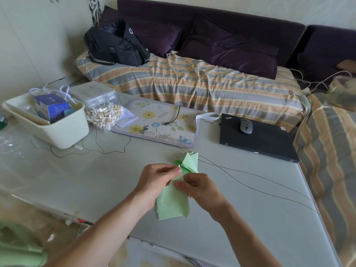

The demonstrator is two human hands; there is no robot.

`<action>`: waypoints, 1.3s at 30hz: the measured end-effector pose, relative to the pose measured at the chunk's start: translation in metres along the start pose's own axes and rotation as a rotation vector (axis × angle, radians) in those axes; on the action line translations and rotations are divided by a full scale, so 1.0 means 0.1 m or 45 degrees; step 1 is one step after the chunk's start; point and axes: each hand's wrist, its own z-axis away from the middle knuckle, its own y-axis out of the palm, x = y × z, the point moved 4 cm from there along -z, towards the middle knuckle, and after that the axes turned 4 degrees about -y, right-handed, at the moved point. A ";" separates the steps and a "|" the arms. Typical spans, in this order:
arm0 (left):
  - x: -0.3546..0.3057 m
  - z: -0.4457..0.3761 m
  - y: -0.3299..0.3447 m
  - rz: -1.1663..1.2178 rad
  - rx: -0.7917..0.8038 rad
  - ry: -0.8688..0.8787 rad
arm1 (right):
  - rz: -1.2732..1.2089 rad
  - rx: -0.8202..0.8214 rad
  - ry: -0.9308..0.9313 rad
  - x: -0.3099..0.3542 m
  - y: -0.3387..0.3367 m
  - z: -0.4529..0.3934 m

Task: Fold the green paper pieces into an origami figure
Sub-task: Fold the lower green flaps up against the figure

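Above the pale table (250,209), my left hand (154,182) and right hand (198,189) both pinch the folded light-green paper pieces (171,203), held just clear of the surface near a closed black laptop (258,139).

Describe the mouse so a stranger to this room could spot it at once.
Find the pale table in front of the striped sofa. At its far right edge lies a closed black laptop. The mouse sits on the laptop's lid, near its left end: small, silver-grey and rounded, the only thing on that lid.
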 end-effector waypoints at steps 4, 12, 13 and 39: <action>0.00 -0.01 -0.01 -0.022 -0.022 -0.001 | 0.011 -0.012 -0.018 0.01 0.00 -0.01; 0.01 -0.02 -0.01 0.011 -0.057 -0.015 | -0.050 -0.011 -0.031 0.00 0.02 -0.02; 0.01 -0.03 -0.01 0.009 -0.065 -0.015 | -0.049 -0.015 -0.027 0.00 0.02 -0.02; 0.01 0.00 0.00 -0.456 -0.085 0.279 | -0.097 -0.382 0.044 -0.14 -0.19 -0.08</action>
